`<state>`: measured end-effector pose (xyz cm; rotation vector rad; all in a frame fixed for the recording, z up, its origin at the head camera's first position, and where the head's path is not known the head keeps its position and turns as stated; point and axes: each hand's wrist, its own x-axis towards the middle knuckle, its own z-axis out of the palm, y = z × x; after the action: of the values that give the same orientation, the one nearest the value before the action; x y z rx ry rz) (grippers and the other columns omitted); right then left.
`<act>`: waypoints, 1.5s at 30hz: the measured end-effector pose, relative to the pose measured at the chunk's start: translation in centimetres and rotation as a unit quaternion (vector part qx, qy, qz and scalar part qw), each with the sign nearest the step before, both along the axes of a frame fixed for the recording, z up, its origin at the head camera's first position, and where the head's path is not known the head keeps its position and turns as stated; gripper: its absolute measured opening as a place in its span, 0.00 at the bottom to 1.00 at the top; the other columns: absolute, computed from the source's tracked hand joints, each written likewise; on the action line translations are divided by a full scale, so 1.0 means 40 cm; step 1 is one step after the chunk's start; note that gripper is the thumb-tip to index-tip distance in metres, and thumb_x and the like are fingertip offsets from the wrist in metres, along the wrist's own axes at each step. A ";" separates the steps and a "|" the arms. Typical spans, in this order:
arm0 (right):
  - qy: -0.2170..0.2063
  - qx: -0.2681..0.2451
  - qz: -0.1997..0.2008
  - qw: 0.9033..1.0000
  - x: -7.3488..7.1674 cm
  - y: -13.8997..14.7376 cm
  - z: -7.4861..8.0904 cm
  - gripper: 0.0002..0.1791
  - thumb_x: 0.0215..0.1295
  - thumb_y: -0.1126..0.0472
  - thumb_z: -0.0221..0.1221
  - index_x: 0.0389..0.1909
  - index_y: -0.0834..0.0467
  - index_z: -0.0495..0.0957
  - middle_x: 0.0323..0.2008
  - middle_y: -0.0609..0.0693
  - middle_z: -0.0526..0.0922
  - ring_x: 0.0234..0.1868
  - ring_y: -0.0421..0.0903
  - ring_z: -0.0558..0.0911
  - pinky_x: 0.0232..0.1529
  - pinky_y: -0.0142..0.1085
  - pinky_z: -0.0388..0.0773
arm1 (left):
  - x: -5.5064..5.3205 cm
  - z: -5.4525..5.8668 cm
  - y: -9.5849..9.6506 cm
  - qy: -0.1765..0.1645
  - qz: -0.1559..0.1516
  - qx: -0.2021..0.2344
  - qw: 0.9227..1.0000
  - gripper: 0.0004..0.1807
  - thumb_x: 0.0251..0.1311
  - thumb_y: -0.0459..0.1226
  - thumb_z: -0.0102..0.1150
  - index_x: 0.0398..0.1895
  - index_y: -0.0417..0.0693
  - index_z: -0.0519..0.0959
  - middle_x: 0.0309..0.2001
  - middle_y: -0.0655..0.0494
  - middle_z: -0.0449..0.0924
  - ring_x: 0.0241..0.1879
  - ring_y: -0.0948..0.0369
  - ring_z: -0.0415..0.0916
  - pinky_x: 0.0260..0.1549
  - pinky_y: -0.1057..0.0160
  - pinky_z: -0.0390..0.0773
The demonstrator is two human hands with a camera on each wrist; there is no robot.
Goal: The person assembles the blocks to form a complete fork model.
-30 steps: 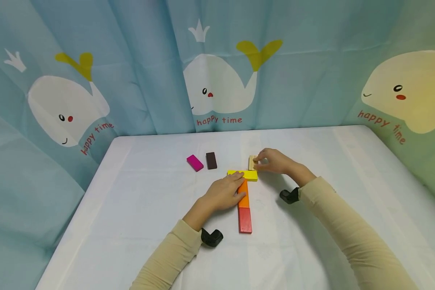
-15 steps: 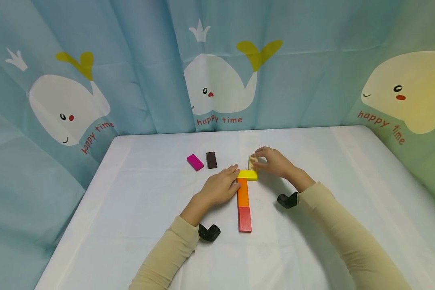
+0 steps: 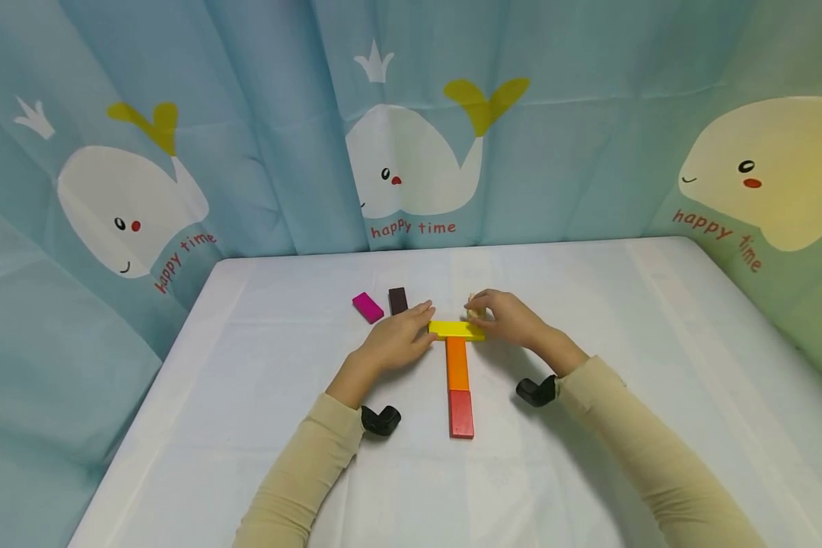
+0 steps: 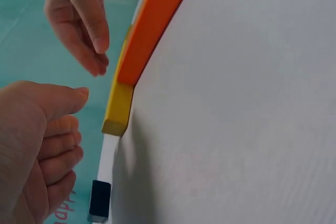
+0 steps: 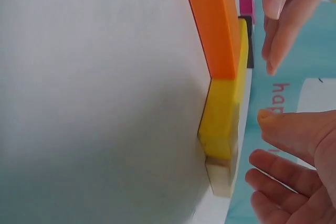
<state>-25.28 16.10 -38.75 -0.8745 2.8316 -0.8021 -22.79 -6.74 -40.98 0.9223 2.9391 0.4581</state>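
Observation:
A yellow block [image 3: 452, 329] lies crosswise on the white table. An orange block [image 3: 457, 364] runs from its middle toward me, ending against a red block [image 3: 461, 415] in the same line. Behind the yellow block's right end is a beige block [image 5: 219, 176], partly hidden by my right hand [image 3: 511, 318] in the head view. That hand hovers over this corner, thumb and fingers spread apart with nothing between them in the right wrist view. At the yellow block's left end, my left hand [image 3: 396, 338] holds nothing, its fingers relaxed.
Just beyond my left hand lie a dark brown block [image 3: 397, 300] and a magenta block [image 3: 367, 307]. A blue curtain [image 3: 274, 152] with printed whales hangs behind the table [image 3: 246, 380]. Black camera mounts stick out at both wrists.
My left hand has moved left, off the orange and yellow blocks, uncovering them. My right hand has shifted slightly left and toward me, from the beige block to the yellow block's right end.

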 end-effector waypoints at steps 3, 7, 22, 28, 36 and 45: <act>0.002 -0.005 0.010 1.000 0.012 -0.009 0.003 0.16 0.59 0.65 0.60 0.46 0.69 0.78 0.45 0.60 0.79 0.49 0.56 0.75 0.51 0.49 0.71 | -0.008 0.001 -0.009 -0.006 0.000 -0.001 1.000 0.29 0.67 0.48 0.43 0.67 0.44 0.62 0.68 0.55 0.56 0.66 0.62 0.53 0.61 0.61 0.58; 0.014 0.002 0.029 0.999 0.026 -0.020 0.004 0.15 0.59 0.64 0.61 0.45 0.69 0.79 0.44 0.59 0.79 0.49 0.56 0.75 0.52 0.48 0.71 | -0.017 0.003 -0.020 -0.011 0.009 -0.005 1.000 0.29 0.67 0.47 0.44 0.67 0.44 0.61 0.68 0.55 0.56 0.66 0.60 0.53 0.62 0.60 0.56; -0.001 0.024 0.039 0.999 0.078 -0.031 -0.013 0.13 0.58 0.63 0.62 0.43 0.65 0.80 0.42 0.56 0.79 0.44 0.51 0.77 0.49 0.45 0.73 | -0.039 -0.014 -0.049 -0.005 0.033 -0.013 0.999 0.30 0.66 0.46 0.45 0.67 0.41 0.60 0.69 0.53 0.54 0.67 0.61 0.49 0.63 0.62 0.53; 0.041 0.031 0.063 0.997 0.096 -0.040 -0.015 0.11 0.57 0.64 0.62 0.40 0.65 0.81 0.41 0.56 0.78 0.43 0.51 0.76 0.48 0.44 0.74 | -0.055 -0.013 -0.065 -0.003 0.045 0.000 0.999 0.29 0.66 0.45 0.47 0.66 0.41 0.61 0.68 0.51 0.56 0.67 0.59 0.51 0.62 0.59 0.57; 0.064 0.038 0.082 0.994 0.126 -0.054 -0.016 0.11 0.56 0.65 0.63 0.40 0.66 0.80 0.40 0.56 0.78 0.41 0.50 0.76 0.46 0.41 0.76 | -0.079 -0.008 -0.085 -0.017 0.068 -0.035 0.997 0.31 0.67 0.46 0.45 0.68 0.40 0.57 0.69 0.50 0.54 0.67 0.58 0.50 0.63 0.58 0.54; 0.066 0.058 0.071 0.994 0.147 -0.064 -0.012 0.16 0.57 0.62 0.62 0.44 0.67 0.79 0.42 0.57 0.79 0.43 0.50 0.78 0.46 0.41 0.76 | -0.092 -0.006 -0.096 -0.037 0.063 -0.037 0.997 0.29 0.68 0.44 0.43 0.68 0.41 0.57 0.69 0.49 0.52 0.67 0.57 0.50 0.63 0.58 0.53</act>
<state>-19.40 13.54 -39.21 -1.1342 2.8523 -0.5758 -26.46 -10.59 -41.20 0.6997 2.9361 0.3773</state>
